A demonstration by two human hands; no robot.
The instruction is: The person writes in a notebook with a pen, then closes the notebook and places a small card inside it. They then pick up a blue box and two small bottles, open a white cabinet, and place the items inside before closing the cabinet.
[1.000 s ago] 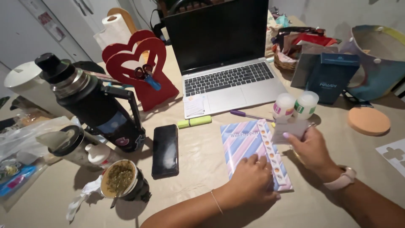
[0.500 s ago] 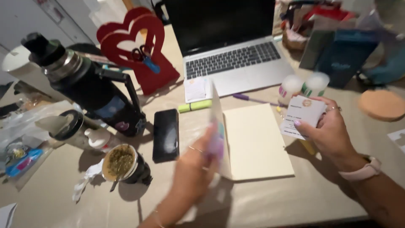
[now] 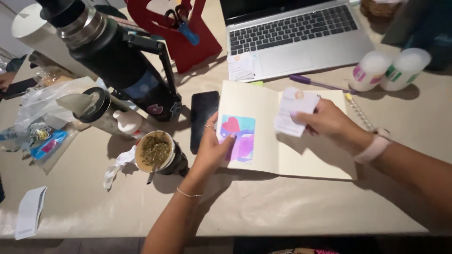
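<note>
A cream notebook [image 3: 301, 155] lies open in front of me on the beige table [image 3: 263, 211]. My left hand [image 3: 214, 146] presses flat on its left page, beside a colourful sticker with a pink heart [image 3: 239, 136]. Above the right page, my right hand [image 3: 329, 123] pinches a small white paper slip [image 3: 294, 110]. A pale pink watch band sits on that wrist.
A black phone [image 3: 203, 117] lies left of the notebook. A cup of green herb [image 3: 155, 153], a black thermos [image 3: 113, 56] and a lidded tumbler [image 3: 94, 110] stand at left. Behind are a silver laptop [image 3: 301, 37], a purple pen [image 3: 315, 82], two white bottles [image 3: 388, 68] and a red heart stand [image 3: 183, 33].
The notebook went from closed under my left hand to lying open flat. My left hand now rests on its left page. My right hand brought the white slip over the right page.
</note>
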